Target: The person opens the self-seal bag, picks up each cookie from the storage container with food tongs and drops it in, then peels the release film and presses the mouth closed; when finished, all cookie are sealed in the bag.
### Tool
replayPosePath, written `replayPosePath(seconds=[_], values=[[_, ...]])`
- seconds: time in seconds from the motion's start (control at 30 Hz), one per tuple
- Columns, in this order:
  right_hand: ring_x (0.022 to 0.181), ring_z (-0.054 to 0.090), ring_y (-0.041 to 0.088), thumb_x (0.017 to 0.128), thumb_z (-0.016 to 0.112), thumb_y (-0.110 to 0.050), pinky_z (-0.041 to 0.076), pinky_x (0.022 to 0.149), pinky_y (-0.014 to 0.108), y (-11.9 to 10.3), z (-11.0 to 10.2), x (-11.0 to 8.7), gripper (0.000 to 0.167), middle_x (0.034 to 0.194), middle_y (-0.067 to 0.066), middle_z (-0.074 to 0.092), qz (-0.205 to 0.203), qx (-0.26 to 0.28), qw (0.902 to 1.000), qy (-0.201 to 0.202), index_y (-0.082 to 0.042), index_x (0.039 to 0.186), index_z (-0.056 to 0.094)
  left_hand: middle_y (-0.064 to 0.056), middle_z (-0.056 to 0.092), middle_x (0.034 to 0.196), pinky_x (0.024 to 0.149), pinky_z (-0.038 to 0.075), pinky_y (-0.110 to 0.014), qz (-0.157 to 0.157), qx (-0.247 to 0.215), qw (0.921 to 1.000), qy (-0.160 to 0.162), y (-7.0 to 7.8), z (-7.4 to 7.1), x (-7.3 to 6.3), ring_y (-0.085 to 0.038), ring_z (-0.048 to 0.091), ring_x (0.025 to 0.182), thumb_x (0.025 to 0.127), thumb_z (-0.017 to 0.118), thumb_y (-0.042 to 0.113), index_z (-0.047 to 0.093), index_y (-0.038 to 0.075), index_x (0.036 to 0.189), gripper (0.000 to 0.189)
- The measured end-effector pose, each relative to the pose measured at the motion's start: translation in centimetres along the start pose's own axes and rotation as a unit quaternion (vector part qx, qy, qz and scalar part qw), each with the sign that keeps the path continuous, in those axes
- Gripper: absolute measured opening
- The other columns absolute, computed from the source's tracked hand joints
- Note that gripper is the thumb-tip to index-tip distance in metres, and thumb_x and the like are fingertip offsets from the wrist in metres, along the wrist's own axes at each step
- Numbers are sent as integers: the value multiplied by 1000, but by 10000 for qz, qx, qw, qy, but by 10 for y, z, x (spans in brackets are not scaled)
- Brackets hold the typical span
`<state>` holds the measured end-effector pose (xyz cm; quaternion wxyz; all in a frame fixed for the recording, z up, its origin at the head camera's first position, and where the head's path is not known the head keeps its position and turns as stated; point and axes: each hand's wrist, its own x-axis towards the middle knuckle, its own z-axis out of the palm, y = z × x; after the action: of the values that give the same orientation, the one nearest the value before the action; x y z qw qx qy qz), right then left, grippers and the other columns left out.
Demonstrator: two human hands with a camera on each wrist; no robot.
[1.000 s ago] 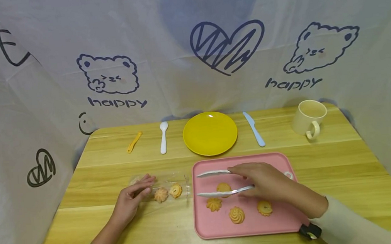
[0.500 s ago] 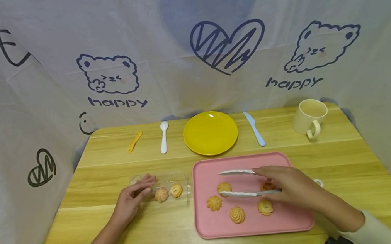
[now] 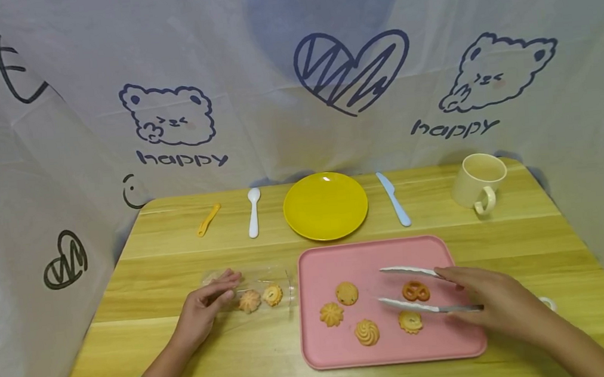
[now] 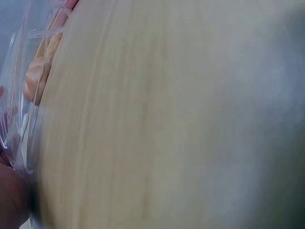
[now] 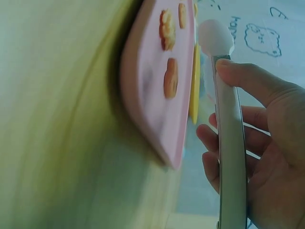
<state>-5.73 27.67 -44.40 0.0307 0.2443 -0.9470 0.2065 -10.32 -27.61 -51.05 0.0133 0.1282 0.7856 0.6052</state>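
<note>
My left hand (image 3: 202, 311) holds the left end of a clear plastic box (image 3: 271, 272), thumb on the near side and fingers across the top. Two cookies show inside, one flower-shaped (image 3: 249, 301) and one ring-shaped (image 3: 273, 295). In my right hand (image 3: 492, 297) is a pair of tongs (image 3: 409, 305), gripped by thumb and fingers, its white tips spread apart with nothing between them. The tips hover over the right half of a pink tray (image 3: 316, 265). On it lie a pretzel-shaped cookie (image 3: 416, 291), a swirl cookie (image 3: 367, 332) and several others.
A yellow plate (image 3: 325, 206) stands behind the tray, with a blue knife (image 3: 393, 199) to its right and a white spoon (image 3: 254, 212) to its left. Farther left lies a small orange utensil (image 3: 209, 220). A cream mug (image 3: 476, 182) is at the back right.
My right hand has carried the spread tongs rightward across the tray, uncovering the round cookie and the pretzel-shaped one. My left hand and the box have stayed in place.
</note>
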Motion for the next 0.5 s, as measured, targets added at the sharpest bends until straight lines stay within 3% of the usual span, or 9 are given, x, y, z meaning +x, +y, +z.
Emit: replayPosePath(seconds=[0.1,0.23,0.5], values=[[92,70,9,75,93,-34,61,76,37,8,-1,-10,73,126,6,72,11,-148,9998,106,-11,138,66,-21,62,140,111,36,-10,-5,12,10000,17,0,0,0,-7,44,145,103,63,7,70,-7,124,27],[90,67,6,76,92,-39,58,72,34,16,-4,-21,73,117,-2,74,158,-233,9995,155,-13,139,66,-22,62,140,111,37,-10,5,13,10000,28,0,0,0,-7,45,145,102,63,7,70,-7,124,27],[94,66,7,80,87,-47,58,73,32,30,-12,-33,73,115,-6,72,454,-163,9986,-235,-15,142,64,-21,62,140,112,37,-11,54,-65,10000,-12,-1,1,-1,-7,44,145,102,63,5,69,-10,124,27]])
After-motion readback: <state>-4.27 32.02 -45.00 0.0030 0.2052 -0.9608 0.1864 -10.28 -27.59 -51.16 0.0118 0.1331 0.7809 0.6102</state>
